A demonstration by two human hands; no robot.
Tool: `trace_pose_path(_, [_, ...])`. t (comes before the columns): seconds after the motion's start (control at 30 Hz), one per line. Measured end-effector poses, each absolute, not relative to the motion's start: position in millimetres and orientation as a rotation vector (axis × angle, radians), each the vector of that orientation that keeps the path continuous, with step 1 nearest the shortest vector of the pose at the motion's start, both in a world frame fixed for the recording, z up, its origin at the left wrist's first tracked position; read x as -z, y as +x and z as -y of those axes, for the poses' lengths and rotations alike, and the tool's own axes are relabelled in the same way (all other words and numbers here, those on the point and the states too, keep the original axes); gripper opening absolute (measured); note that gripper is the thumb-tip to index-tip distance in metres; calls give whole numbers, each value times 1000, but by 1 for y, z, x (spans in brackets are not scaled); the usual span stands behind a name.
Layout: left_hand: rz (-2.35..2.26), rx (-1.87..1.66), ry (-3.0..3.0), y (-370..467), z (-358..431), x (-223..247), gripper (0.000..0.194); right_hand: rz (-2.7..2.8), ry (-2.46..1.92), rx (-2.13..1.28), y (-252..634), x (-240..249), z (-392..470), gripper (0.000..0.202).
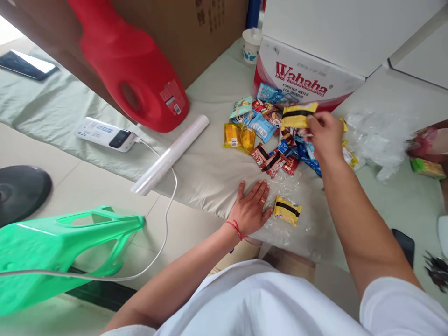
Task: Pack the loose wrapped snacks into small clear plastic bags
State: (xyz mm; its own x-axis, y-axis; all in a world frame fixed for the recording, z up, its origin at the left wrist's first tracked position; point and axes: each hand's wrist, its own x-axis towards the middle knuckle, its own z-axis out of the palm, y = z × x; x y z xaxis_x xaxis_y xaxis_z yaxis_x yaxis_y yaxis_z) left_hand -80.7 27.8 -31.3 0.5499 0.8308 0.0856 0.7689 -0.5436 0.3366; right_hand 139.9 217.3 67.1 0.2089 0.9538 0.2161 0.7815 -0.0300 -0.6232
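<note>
My right hand (325,133) pinches a yellow snack packet (297,115) with a black stripe by its right end. It is held over the far right part of a pile of wrapped snacks (262,126). My left hand (250,207) lies flat with fingers stretched, pressing on the left edge of a clear plastic bag (294,186). Upon that bag, just right of the left hand, rests a second yellow packet (287,210) with a black stripe. Brown striped packets (273,163) lie between the left hand and the rest of the pile.
A Wahaha carton (304,79) and a paper cup (251,46) stand behind the pile. Crumpled clear bags (378,135) lie at right. Leftward are a white plastic roll (171,156), a power bank (105,134) with a cable, a red plastic object (136,70) and a green stool (70,242).
</note>
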Motion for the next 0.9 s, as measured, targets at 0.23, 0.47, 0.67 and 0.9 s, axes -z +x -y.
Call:
trace_pose_path(0.23, [-1324,-363,2535,-79,-27,32,66,772,-1658,-1139,143,-42,0,42])
trace_pose_path(0.47, [-1347,-364,2553,-78,-25,30,59,1315,-2112,-507,127,-3,49,40])
trace_pose_path(0.67, [-1337,-374,2556,-77,-24,28,60,2122,-1752,-160,130,-21,36,55])
trace_pose_path(0.9, [-1354,-404,2557,-76,-23,31,61,2222,-1755,-316,139,-5,22,56])
